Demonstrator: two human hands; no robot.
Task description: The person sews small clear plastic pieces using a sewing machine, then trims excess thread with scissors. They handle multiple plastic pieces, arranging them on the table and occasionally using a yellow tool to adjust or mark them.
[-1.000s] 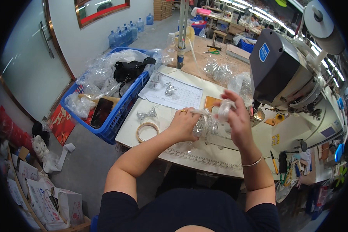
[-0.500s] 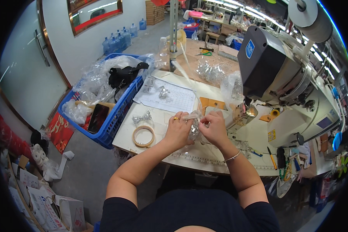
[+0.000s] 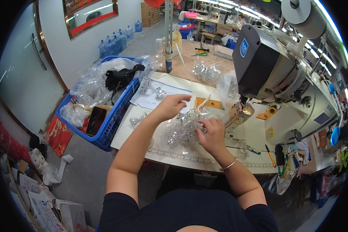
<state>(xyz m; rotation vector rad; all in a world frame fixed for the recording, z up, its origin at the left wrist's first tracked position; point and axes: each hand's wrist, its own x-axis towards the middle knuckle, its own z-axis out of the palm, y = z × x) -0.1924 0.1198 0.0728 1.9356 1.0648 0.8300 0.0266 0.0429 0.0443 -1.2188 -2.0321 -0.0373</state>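
A clear plastic bag point(image 3: 179, 131) full of small silvery metal pieces lies on the pale sewing table in front of me. My right hand point(image 3: 213, 136) is at the bag's right side, its thumb and curled fingers gripping the plastic. My left hand point(image 3: 172, 107) is off the bag, up and to its left over the edge of a printed sheet point(image 3: 142, 99); it is empty with fingers apart. Beyond the bag is an orange-brown plate point(image 3: 208, 103) set in the tabletop. My left forearm mostly covers a tape roll.
The sewing machine point(image 3: 259, 63) stands close on the right. A blue basket point(image 3: 121, 116) with plastic bags, black fabric and a phone point(image 3: 96, 120) is at the left. Another clear bag point(image 3: 207, 71) of silvery pieces lies farther back. A yellow pen point(image 3: 270, 156) is near the front right edge.
My left hand has let go of the bag and moved up and left. The bag, bunched between both hands before, now spreads out on the table; my right hand stays at it.
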